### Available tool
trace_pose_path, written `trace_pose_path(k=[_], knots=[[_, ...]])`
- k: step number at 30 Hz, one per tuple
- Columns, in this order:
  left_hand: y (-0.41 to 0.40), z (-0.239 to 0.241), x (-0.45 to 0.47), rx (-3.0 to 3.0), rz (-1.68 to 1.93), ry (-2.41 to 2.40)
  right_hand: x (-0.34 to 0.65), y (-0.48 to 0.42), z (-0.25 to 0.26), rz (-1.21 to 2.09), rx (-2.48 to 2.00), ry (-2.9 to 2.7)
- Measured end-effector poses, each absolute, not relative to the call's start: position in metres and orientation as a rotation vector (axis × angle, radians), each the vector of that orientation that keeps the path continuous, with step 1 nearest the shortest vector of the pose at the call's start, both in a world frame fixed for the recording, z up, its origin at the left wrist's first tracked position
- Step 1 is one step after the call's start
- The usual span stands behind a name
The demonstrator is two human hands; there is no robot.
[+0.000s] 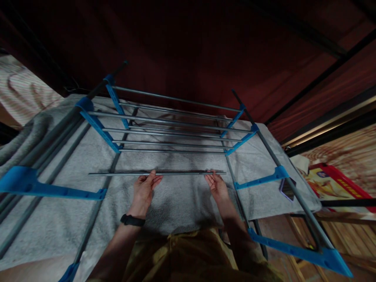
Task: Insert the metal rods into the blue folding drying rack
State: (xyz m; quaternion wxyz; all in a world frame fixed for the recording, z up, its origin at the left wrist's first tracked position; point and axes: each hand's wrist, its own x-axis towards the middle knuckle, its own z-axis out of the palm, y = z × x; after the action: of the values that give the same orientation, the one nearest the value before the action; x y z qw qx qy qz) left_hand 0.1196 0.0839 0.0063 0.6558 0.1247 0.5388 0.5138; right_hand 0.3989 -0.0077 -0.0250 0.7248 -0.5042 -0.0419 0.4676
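Note:
A loose grey metal rod [176,172] lies level across the middle of a clothes drying rack [96,125] with blue plastic brackets. My left hand [144,191] touches the rod near its middle, fingers pinched up on it. My right hand [216,185] holds the rod close to its right end, fingers curled on it. A black band sits on my left wrist. Beyond the rod, several grey rods [173,135] sit fixed between two blue side pieces.
A grey towel-like cloth [182,203] covers the surface under the rack. A small dark flat object [287,188] lies on the cloth at the right. A red-edged printed box [331,184] is at the far right. Rack legs and blue brackets [47,188] stand on both sides.

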Motion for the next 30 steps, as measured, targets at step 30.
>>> trace_pose_path(k=[30], knots=[[0.067, 0.000, 0.115, 0.363, 1.336, 1.079, 0.399, -0.007, -0.044, 0.976, -1.208, -0.155]])
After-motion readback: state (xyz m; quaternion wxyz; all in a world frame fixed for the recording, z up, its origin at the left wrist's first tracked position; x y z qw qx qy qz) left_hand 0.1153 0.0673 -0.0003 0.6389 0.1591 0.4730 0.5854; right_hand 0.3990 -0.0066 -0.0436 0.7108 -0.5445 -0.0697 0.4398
